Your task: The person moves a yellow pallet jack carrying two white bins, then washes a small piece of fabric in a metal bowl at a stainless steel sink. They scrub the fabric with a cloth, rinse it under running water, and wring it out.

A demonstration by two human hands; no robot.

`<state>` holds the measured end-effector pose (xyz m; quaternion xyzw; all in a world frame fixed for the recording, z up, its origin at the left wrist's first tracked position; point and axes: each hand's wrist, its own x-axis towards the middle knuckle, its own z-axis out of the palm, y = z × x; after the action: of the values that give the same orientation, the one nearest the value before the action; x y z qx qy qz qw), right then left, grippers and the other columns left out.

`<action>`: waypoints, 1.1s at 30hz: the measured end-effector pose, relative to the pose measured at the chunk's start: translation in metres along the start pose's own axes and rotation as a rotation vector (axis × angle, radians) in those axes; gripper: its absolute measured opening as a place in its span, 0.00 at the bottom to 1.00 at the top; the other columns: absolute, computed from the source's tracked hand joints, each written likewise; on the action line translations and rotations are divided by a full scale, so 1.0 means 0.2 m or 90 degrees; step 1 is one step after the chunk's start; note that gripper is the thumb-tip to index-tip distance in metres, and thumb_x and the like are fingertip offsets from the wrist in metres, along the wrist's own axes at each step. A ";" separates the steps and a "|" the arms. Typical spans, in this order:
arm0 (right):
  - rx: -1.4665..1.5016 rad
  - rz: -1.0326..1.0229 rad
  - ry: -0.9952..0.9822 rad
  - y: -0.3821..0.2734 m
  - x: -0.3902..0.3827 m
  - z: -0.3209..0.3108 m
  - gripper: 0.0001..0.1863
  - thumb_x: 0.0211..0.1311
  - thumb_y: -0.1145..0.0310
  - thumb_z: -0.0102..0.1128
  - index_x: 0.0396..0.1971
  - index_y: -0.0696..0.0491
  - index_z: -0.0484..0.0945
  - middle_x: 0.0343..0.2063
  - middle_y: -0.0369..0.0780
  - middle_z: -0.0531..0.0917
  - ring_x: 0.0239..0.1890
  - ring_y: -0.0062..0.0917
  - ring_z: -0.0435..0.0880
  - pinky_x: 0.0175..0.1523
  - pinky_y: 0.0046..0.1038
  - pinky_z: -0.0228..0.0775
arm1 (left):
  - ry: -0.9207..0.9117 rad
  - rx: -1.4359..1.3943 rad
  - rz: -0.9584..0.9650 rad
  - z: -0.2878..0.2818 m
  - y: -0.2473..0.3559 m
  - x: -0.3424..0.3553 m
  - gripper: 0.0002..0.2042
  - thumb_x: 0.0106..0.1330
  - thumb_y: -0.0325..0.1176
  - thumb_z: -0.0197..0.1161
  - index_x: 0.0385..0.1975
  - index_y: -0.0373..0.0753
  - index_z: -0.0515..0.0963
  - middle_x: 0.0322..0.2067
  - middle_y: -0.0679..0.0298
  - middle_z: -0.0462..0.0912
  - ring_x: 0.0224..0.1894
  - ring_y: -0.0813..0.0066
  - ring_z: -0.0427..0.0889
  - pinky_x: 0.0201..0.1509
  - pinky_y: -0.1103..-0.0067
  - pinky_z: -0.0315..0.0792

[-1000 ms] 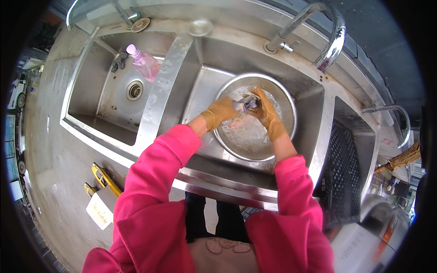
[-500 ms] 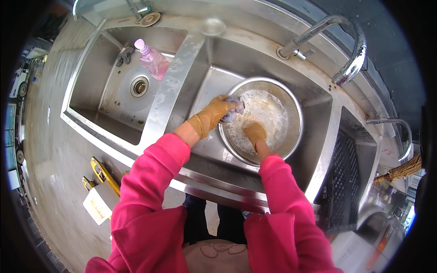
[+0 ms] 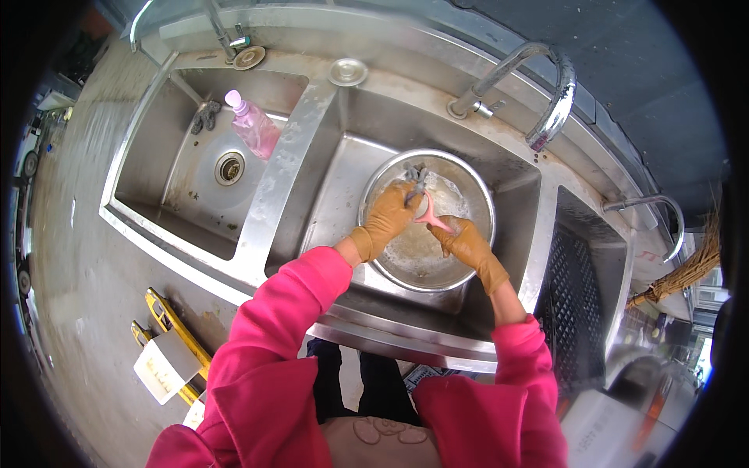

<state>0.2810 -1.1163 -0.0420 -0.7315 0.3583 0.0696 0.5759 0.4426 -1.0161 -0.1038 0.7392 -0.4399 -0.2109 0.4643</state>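
Observation:
A round steel basin (image 3: 489,195) with cloudy, foamy water (image 3: 417,253) stands in the middle sink. Over it, my right hand (image 3: 468,248), in a tan rubber glove, is closed on the handle of a pink Y-shaped peeler (image 3: 428,216). My left hand (image 3: 394,210), gloved alike, is closed round a crumpled grey scrubbing cloth (image 3: 417,176) and presses it against the peeler's forked head. The fingers partly hide both the cloth and the peeler.
In the left sink are a pink pump bottle (image 3: 253,129) and a dark grey rag (image 3: 206,116). A curved tap (image 3: 555,101) overhangs the middle sink's back right. A black crate (image 3: 573,296) fills the right sink. A straw broom (image 3: 686,269) leans beyond it.
My right hand has come up out of the foamy water and now holds the pink peeler. My left hand has moved over the basin with the grey cloth, meeting the peeler.

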 end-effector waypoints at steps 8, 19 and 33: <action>-0.024 -0.042 0.054 -0.03 -0.13 0.03 0.16 0.62 0.64 0.57 0.45 0.59 0.78 0.18 0.37 0.77 0.17 0.19 0.75 0.26 0.24 0.67 | -0.008 -0.008 -0.112 0.02 0.10 -0.01 0.13 0.61 0.36 0.57 0.40 0.35 0.79 0.35 0.47 0.80 0.38 0.49 0.79 0.43 0.65 0.72; -0.032 -0.052 0.146 -0.01 -0.13 0.05 0.17 0.60 0.64 0.59 0.47 0.57 0.78 0.20 0.41 0.80 0.18 0.21 0.79 0.24 0.26 0.70 | -0.114 -0.032 -0.189 -0.07 0.09 0.01 0.15 0.59 0.35 0.61 0.41 0.31 0.78 0.31 0.48 0.81 0.31 0.60 0.81 0.35 0.74 0.73; -0.040 -0.034 0.057 -0.07 -0.14 -0.09 0.16 0.60 0.63 0.58 0.45 0.57 0.80 0.18 0.36 0.76 0.18 0.19 0.76 0.27 0.25 0.69 | -0.121 0.043 -0.099 -0.18 0.12 0.02 0.15 0.59 0.40 0.63 0.39 0.34 0.79 0.32 0.49 0.81 0.35 0.54 0.80 0.40 0.69 0.72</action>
<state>0.2630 -1.1186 -0.0101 -0.7607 0.3618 0.0324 0.5379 0.4589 -1.0059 -0.0650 0.7632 -0.4298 -0.3004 0.3776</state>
